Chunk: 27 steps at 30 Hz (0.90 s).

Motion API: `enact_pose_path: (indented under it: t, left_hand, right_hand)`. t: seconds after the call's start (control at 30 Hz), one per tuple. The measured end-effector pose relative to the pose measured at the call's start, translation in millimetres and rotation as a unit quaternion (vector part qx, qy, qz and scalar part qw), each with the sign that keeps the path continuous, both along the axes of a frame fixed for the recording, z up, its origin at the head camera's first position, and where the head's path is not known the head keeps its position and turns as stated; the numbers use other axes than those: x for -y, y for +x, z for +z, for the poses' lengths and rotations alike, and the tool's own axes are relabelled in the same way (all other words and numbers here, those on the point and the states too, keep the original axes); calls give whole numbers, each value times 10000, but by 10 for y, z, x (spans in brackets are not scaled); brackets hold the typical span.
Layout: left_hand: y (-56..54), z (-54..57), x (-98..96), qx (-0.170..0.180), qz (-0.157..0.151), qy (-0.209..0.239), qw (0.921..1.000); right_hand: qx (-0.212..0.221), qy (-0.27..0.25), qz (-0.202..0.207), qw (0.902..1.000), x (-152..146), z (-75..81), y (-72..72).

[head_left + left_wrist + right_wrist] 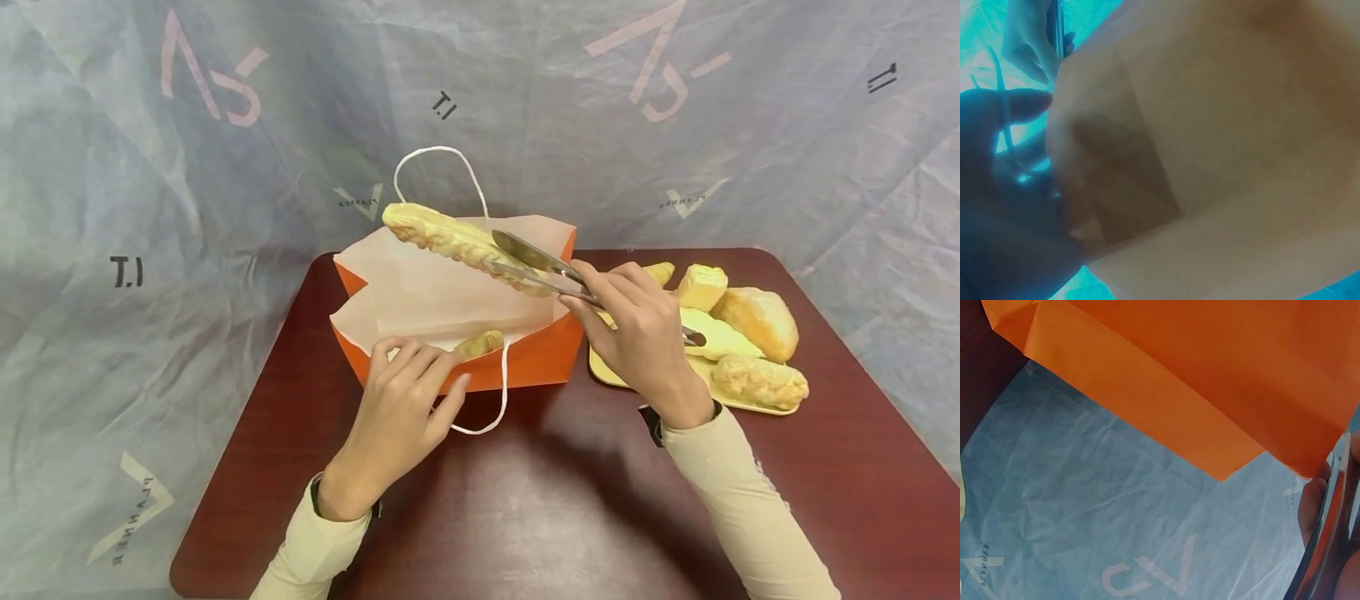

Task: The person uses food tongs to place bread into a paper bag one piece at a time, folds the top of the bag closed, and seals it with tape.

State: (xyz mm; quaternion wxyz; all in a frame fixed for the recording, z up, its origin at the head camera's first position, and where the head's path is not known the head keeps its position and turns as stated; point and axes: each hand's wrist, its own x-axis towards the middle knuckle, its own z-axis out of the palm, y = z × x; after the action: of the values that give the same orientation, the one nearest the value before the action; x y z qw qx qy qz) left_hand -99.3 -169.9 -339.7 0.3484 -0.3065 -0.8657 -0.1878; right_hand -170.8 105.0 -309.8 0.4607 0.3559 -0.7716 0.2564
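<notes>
My right hand point(637, 329) grips metal tongs point(528, 252), seen also at the right edge of the right wrist view. Between the tongs' ends is a long twisted bread stick point(442, 233), held slantwise over the open mouth of an orange paper bag point(525, 360) with a white inside. At the bag's near rim, my left hand point(405, 400) pinches the paper, fingers over the edge and thumb outside. A small bread roll point(480, 343) shows inside the bag beside those fingers. Paper fills most of the left wrist view.
Right of the bag, a yellow tray point(757, 407) carries several breads, among them a round loaf point(756, 323), a square piece point(702, 287) and a knobbly roll point(761, 382). White cord handles point(442, 150) rise behind and droop before the bag. A grey printed curtain point(525, 100) hangs behind the dark red table point(480, 517).
</notes>
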Motion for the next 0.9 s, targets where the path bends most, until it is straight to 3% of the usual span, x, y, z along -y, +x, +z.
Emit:
enact_pose_path:
  t: [0.23,0.63,0.9]
  left_hand:
    - [4,-8,-9,-6,-32,17,10000]
    - [-7,-24,17,69,-21,16,10000]
    - [-23,-40,52,85,-11,68,9999]
  right_hand:
    - [98,100,-92,9999,-37,-17,15]
    - [-64,-738,-268,9969,-147,-10,187]
    - [-267,-1065,-740,9912,-343,18,300]
